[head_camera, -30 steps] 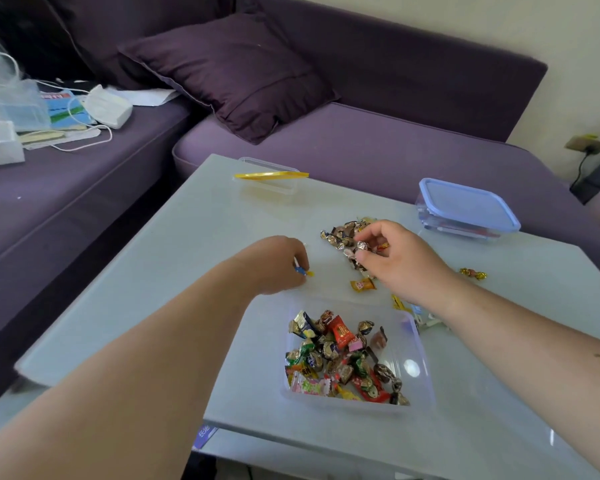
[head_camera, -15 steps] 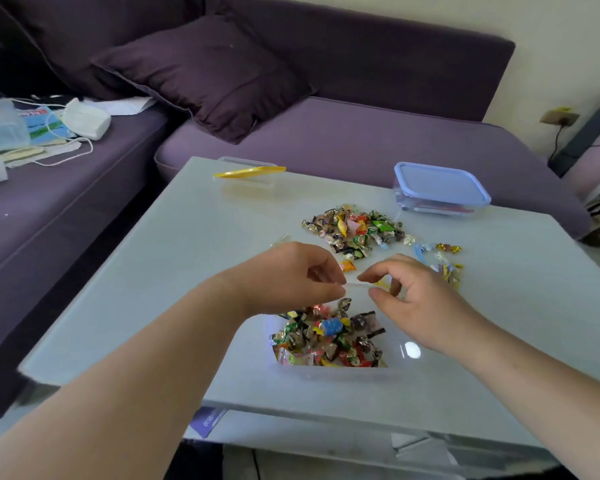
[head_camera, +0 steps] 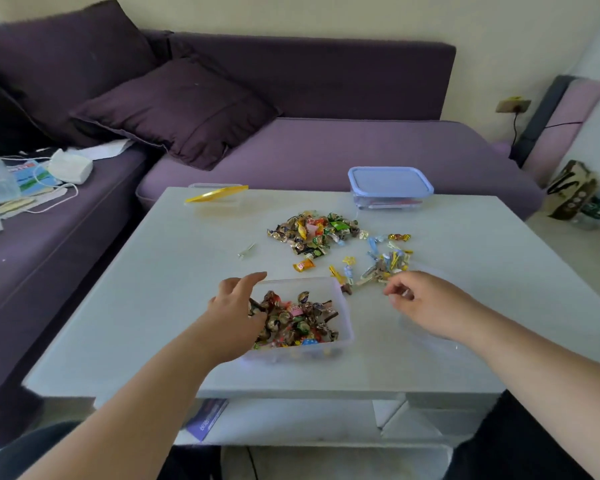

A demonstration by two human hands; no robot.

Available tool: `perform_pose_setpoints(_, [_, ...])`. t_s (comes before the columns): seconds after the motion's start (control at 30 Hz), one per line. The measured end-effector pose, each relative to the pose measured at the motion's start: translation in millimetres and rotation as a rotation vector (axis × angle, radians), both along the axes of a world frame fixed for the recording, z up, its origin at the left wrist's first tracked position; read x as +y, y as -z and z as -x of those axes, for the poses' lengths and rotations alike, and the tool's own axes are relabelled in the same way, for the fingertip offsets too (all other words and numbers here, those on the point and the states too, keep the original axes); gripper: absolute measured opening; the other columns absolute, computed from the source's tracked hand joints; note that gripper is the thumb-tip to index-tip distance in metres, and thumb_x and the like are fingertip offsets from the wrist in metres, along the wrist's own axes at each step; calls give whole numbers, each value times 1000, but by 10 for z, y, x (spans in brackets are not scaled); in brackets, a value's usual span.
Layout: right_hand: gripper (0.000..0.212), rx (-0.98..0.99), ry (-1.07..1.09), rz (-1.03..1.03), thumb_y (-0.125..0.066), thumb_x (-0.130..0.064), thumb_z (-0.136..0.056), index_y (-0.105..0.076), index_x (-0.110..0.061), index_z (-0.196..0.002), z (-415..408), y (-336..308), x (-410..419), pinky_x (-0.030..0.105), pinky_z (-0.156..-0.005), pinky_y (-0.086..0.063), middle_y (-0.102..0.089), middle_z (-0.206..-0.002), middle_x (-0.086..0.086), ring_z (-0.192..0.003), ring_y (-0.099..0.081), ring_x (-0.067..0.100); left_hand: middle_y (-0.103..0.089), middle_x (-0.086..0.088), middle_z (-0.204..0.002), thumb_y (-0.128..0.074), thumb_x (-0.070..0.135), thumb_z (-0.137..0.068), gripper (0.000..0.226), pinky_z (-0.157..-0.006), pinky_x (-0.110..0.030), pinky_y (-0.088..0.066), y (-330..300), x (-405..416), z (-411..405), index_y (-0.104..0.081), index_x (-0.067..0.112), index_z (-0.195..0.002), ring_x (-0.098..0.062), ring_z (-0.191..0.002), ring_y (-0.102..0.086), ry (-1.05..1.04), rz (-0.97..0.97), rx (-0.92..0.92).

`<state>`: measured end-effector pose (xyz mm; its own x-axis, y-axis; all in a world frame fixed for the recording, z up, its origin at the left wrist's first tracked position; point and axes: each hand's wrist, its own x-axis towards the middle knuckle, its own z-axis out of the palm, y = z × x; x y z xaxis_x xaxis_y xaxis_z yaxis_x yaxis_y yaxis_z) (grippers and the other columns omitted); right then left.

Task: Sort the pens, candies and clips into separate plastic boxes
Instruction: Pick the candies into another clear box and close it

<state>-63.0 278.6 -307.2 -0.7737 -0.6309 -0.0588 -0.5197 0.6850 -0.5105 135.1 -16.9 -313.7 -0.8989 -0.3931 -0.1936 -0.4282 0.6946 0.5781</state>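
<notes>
The left hand rests against the left wall of the clear box of candies, fingers spread, grip released. The right hand hovers above the counter with fingers loosely curled, grasping nothing I can see. A loose candy pile and clips lie beyond; a blue-lidded box stands farther back.

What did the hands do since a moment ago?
The left hand moved back from the table to the near-left edge of the candy box, fingers spread. The right hand left the candy pile and now hovers near the clips, fingers loosely curled. The pile, the clips and the blue-lidded box stayed put.
</notes>
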Motion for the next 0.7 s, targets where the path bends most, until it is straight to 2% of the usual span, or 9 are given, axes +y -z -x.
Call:
perform_pose_setpoints(0.07, [15, 9, -28, -139, -67, -36, -93, -58, -48, -97, 97, 55, 133, 13, -72, -38, -61, -107, -24, -91, -57, -6, -24, 2, -151, -47, 28, -98, 61, -102, -48, -46, 21, 51, -27, -21, 53, -147, -32, -113, -55, -50, -12, 21])
perform_pose_setpoints(0.13, [26, 35, -84, -198, -68, -40, -92, -59, -47, -115, 113, 112, 160, 19, -85, -40, -53, -125, -22, -101, -52, -5, -25, 2, -151, -44, 22, -98, 60, -100, -48, -49, 34, 71, -41, -25, 52, -146, -33, -115, -55, -79, -32, 25])
perform_pose_setpoints(0.23, [43, 125, -163, -219, -64, -47, -91, -55, -46, -134, 75, 185, 56, 30, -111, -33, -43, -144, -22, -134, -39, 8, -27, 1, -151, -39, 15, -96, 61, -97, -48, -51, 38, 101, -7, -30, 50, -145, -32, -121, -49, -117, -35, 52])
perform_pose_setpoints(0.3, [50, 146, -205, -240, -62, -49, -92, -52, -45, -141, 62, 234, -18, 29, -117, -26, -38, -154, -21, -145, -31, 9, -30, 2, -149, -36, 13, -94, 63, -95, -49, -52, 43, 124, 36, -34, 50, -144, -31, -119, -49, -147, -35, 75])
perform_pose_setpoints(0.37, [58, 120, -209, -290, -60, -52, -92, -46, -42, -148, 90, 291, -54, 28, -120, -22, -32, -161, -18, -150, -25, 9, -32, 2, -148, -35, 11, -93, 63, -94, -48, -53, 59, 140, 89, -36, 50, -143, -30, -119, -49, -170, -30, 101])
perform_pose_setpoints(0.47, [65, 157, -154, -344, -56, -57, -92, -41, -37, -152, 200, 330, -59, 32, -120, -24, -31, -163, -15, -151, -27, 12, -36, 4, -146, -33, 7, -92, 66, -91, -46, -54, 84, 104, 175, -40, 49, -141, -26, -119, -49, -194, -24, 128])
perform_pose_setpoints(0.57, [64, 229, -95, -337, -56, -56, -92, -40, -39, -151, 287, 301, -55, 36, -117, -26, -34, -161, -14, -148, -31, 16, -39, 10, -137, -30, -1, -89, 73, -75, -40, -59, 93, 12, 251, -46, 52, -136, -22, -108, -55, -233, -79, 151])
perform_pose_setpoints(0.67, [58, 279, -203, -162, -59, -46, -92, -42, -46, -148, 247, 264, -128, 34, -112, -25, -38, -154, -19, -144, -34, 12, -41, 14, -130, -28, -3, -87, 75, -54, -27, -56, 92, -104, 316, -50, 54, -130, -13, -97, -57, -273, -111, 165])
perform_pose_setpoints(0.7, [58, 267, -267, -139, -59, -44, -93, -42, -47, -148, 200, 264, -174, 33, -113, -23, -37, -155, -19, -144, -33, 12, -42, 15, -129, -28, -3, -87, 75, -51, -25, -54, 90, -141, 339, -51, 55, -129, -8, -95, -57, -287, -113, 170])
